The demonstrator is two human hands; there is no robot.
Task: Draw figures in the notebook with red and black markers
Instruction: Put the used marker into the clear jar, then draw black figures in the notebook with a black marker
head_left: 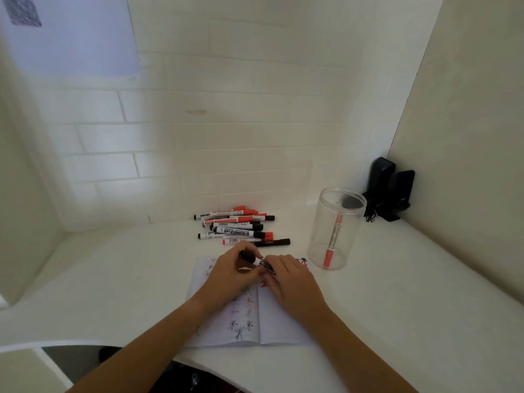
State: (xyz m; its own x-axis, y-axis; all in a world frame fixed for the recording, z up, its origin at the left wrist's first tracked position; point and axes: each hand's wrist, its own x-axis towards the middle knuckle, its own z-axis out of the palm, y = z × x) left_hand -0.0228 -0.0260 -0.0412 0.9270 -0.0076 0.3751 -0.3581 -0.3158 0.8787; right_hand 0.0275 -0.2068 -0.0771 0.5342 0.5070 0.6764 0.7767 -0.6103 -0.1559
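Note:
An open notebook lies on the white desk, its pages covered with small red and black star-like figures. Both of my hands meet over its top edge on one black marker. My left hand grips the black cap end. My right hand pinches the white labelled barrel. Whether the cap is on or off is hidden by my fingers. A pile of several red and black markers lies just beyond the notebook.
A clear plastic jar stands right of the notebook with one red marker upright inside. A black holder sits in the back right corner. Walls close the desk at back and right.

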